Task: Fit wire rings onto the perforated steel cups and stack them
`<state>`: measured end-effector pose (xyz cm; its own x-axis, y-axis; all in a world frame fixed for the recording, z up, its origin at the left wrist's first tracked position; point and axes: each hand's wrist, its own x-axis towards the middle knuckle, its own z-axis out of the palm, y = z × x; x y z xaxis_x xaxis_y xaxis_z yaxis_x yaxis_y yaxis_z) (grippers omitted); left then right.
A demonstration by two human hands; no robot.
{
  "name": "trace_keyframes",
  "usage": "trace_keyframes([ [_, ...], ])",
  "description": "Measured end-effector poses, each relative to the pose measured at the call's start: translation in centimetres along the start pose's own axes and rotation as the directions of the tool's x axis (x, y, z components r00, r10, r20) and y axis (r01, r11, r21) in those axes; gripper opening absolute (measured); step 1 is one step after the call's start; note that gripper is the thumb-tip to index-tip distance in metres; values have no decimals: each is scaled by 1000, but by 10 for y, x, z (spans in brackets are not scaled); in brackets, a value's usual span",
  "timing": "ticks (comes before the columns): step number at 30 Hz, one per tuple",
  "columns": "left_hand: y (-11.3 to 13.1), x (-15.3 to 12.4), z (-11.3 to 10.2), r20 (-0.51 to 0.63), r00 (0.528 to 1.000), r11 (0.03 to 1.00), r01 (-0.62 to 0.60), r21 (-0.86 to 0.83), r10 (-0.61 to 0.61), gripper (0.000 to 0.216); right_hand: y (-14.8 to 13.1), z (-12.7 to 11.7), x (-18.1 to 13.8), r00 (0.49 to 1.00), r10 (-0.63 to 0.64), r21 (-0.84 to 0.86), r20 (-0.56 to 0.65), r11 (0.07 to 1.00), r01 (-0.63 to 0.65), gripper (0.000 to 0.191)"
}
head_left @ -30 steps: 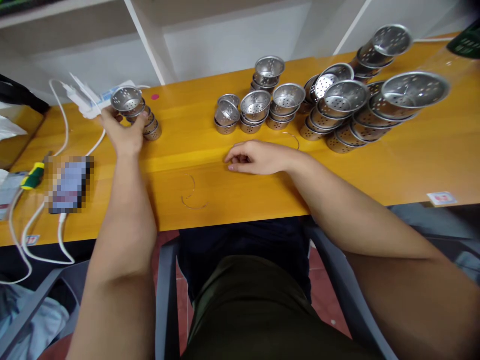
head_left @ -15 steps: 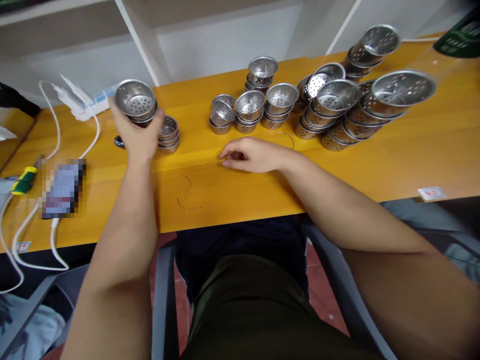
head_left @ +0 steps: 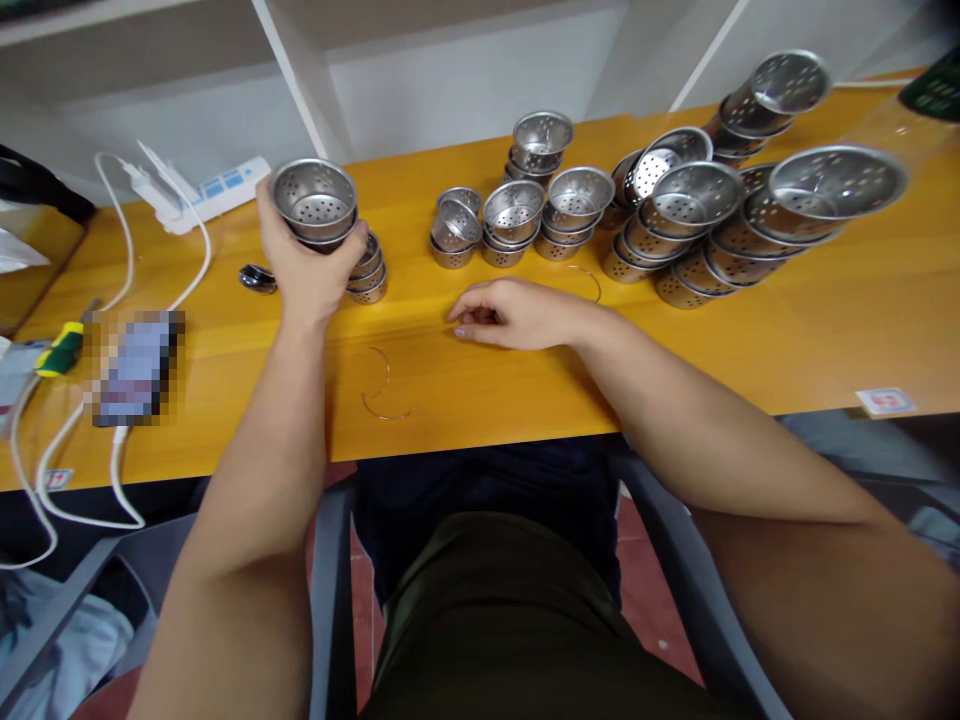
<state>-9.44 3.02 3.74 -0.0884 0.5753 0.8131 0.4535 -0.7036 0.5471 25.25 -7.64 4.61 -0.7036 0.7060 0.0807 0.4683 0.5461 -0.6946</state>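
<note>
My left hand (head_left: 306, 270) is wrapped round a short stack of perforated steel strainer cups (head_left: 315, 203), lifted above the orange table (head_left: 825, 320). A few more nested cups (head_left: 369, 275) sit on the table just right of that hand. My right hand (head_left: 517, 313) rests on the table with its fingers curled loosely; nothing shows in them. Thin wire rings (head_left: 382, 385) lie on the wood in front of me, and another wire ring (head_left: 589, 277) lies beyond my right wrist.
Small stacks of strainer cups (head_left: 525, 215) stand at the table's middle back, and several leaning stacks of larger strainers (head_left: 742, 210) fill the back right. A small dark metal piece (head_left: 257, 277), a power strip (head_left: 206, 190), white cables, a phone (head_left: 131, 365) and a screwdriver (head_left: 64, 350) lie at left.
My left hand has picked up the stack of cups from the far left and carried it rightward, dragging the remaining nested cups along. My right hand has stayed put.
</note>
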Motion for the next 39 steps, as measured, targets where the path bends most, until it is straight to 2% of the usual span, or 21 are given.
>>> trace_keyframes([
  [3,13,-2,3,-32,999,999,-14,-31,13,95,0,0,0,1000,-6,11,0,1000,6,36],
  [5,26,-7,7,-6,1000,999,-21,-49,21,83,0,1,0,1000,-16,17,-4,1000,16,38],
  [6,33,-10,9,24,999,997,-28,-67,29,82,0,1,1,1000,-22,19,-7,1000,22,38],
  [8,49,-20,17,191,982,995,1,-97,18,90,2,1,2,999,-32,16,-8,999,32,38],
  [11,68,-37,33,435,900,995,53,-88,-9,103,6,-1,2,1000,-27,11,-4,1000,27,35],
  [13,73,-46,44,540,841,994,51,-92,7,103,10,-6,1,998,-30,15,-57,999,31,38],
  [14,73,-49,49,579,815,994,46,-102,22,103,12,-8,0,993,-39,21,-110,999,42,46],
  [16,69,-53,56,627,777,991,46,-128,45,106,14,-11,-2,973,-73,37,-219,996,83,77],
  [18,62,-55,59,645,762,984,72,-161,50,110,15,-12,-3,954,-110,51,-279,990,129,101],
  [19,59,-56,59,651,758,980,95,-174,43,112,14,-11,-3,949,-124,55,-291,988,146,104],
  [24,50,-60,58,681,732,962,202,-182,-24,124,11,-9,-1,932,-131,60,-339,985,160,88],
  [28,45,-60,56,663,749,970,169,-176,-11,136,7,-21,-7,928,-97,35,-361,992,117,93],
  [30,45,-57,53,662,749,981,140,-135,-16,137,3,-31,-14,949,-47,17,-311,998,55,93],
  [33,45,-54,47,669,743,993,97,-70,-25,126,-1,-46,-26,980,54,-17,-192,998,-58,87],
  [35,42,-54,46,663,748,994,88,-67,-21,120,-2,-55,-32,983,103,-60,-154,992,-113,80],
  [39,26,-58,50,629,777,987,117,-112,-21,126,-2,-62,-37,985,158,-166,-71,972,-168,67],
])
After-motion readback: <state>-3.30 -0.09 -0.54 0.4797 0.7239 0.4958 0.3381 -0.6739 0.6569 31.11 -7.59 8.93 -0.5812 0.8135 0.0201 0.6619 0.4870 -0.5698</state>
